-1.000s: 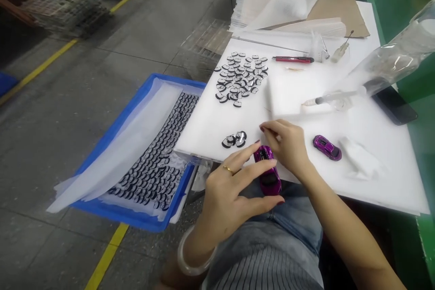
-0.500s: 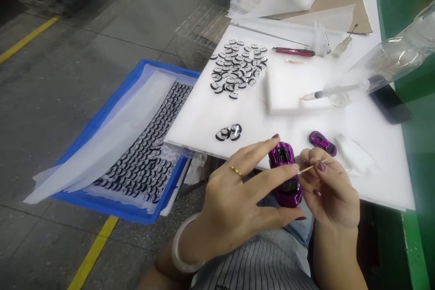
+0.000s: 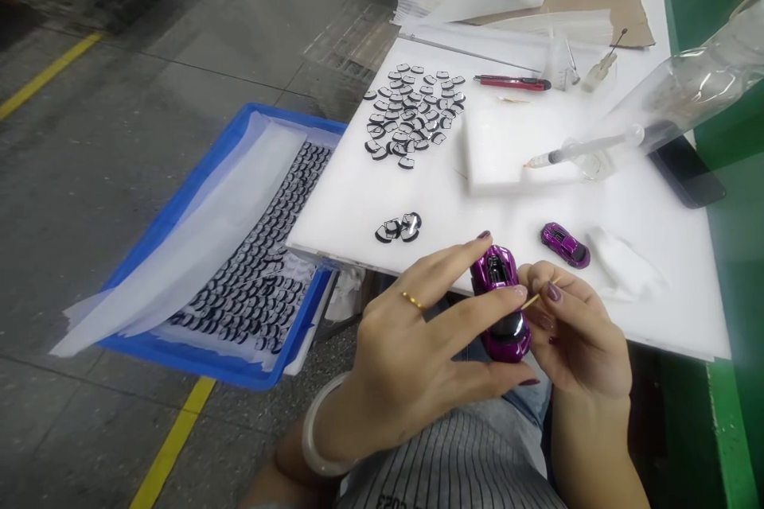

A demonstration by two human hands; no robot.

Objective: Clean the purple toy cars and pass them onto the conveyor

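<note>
A shiny purple toy car (image 3: 500, 266) is gripped by its ends in my left hand (image 3: 411, 342), with one finger laid across its middle. My right hand (image 3: 576, 334) pinches a thin wooden toothpick (image 3: 531, 301), whose tip is at the side of the car by my left fingertip. Whether the tip touches the car I cannot tell. A second purple toy car (image 3: 565, 245) lies on the white table just beyond my right hand, beside a crumpled white cloth (image 3: 624, 258). Left of the held car are a few small clear-and-black windshield pieces (image 3: 399, 228).
More windshield pieces (image 3: 411, 115) are spread on the table (image 3: 334, 207). A white block (image 3: 501, 143) bears a syringe (image 3: 561, 153). Behind it lie a red cutter (image 3: 512, 83) and a small bottle (image 3: 598, 73). A phone (image 3: 686, 172) is at right. A blue tray (image 3: 179, 362) stands at left.
The right hand and toothpick have shifted slightly beside the car; the left hand keeps its hold. The whole view has moved a little.
</note>
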